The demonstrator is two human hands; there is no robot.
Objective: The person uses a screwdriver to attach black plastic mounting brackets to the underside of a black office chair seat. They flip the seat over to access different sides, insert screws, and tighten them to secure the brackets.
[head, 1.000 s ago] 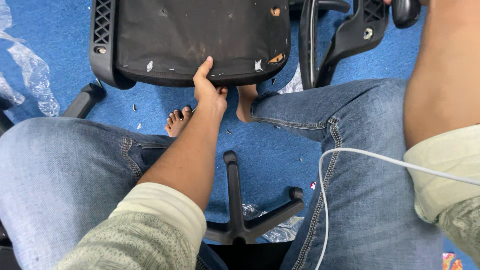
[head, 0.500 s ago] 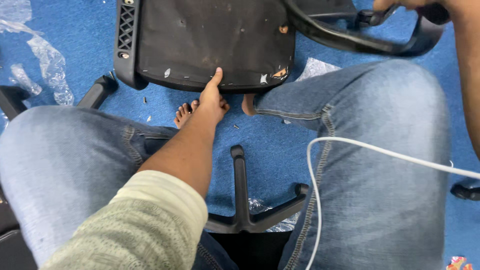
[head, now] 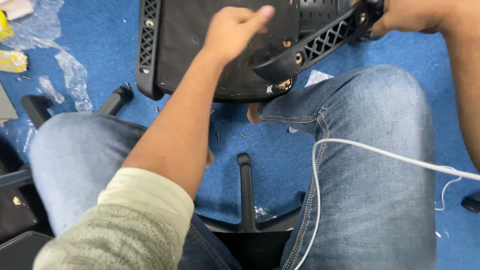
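Blue carpet (head: 280, 150) fills the background, strewn with small dark screws (head: 218, 135) near the middle and crumpled clear plastic wrap (head: 70, 75) in the upper left of the frame, with a yellow scrap (head: 12, 61) at the far left edge; a black star-shaped chair base (head: 245, 195) spreads its spokes over the lower middle, one spoke running straight up the frame between the knees. Two legs in blue jeans (head: 370, 165) occupy the lower half; a white cable (head: 380, 155) crosses the knee on the right side of the frame.

At the upper middle lies a black chair seat (head: 185, 45), underside up, its long axis running roughly left to right across the top of the frame, its rounded near edge facing the knees and a latticed side rail standing nearly upright along its left edge. The left hand (head: 235, 25), on a forearm with a pale green sleeve rising from the lower left, hovers over the seat's underside; its fingers are loosely curled with one finger stretched toward the upper right, holding nothing, though motion blur hides whether the hand touches the panel.

Further right, a black armrest bracket (head: 320, 45) with an open lattice lies diagonally, its long axis climbing from the seat's near edge toward the upper right corner; the right hand (head: 405, 17) has its fingers wrapped around the bracket's upper end.
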